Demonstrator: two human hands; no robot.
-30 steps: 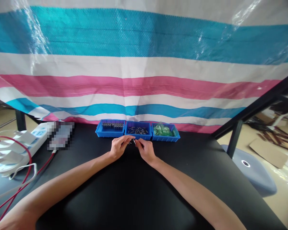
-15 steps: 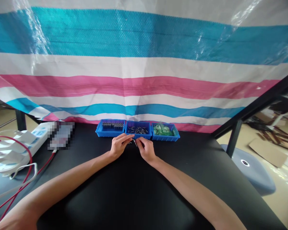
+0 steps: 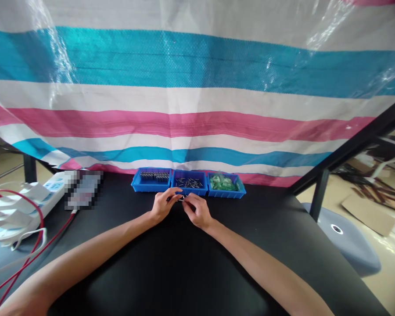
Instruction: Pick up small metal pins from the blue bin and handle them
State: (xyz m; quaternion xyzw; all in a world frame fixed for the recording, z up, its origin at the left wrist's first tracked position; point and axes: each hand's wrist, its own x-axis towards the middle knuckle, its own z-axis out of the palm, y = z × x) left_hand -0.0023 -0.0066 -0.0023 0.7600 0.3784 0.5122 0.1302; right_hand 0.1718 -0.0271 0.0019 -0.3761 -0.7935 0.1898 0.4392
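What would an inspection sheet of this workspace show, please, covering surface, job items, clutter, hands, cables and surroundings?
Surface: tabletop black, no spill seen.
Job items: three blue bins in a row; left bin holds dark cylinders, middle bin loose metal pins, right bin green packets.
Clutter: power strip with white plugs at left; pixelated object beside it.
Hands: left hand and right hand meet at a small metal piece; exact grip too small to tell.
Cables: red cable and white cable at left.
Surroundings: striped sheet behind; grey stool-like item and cardboard at right.
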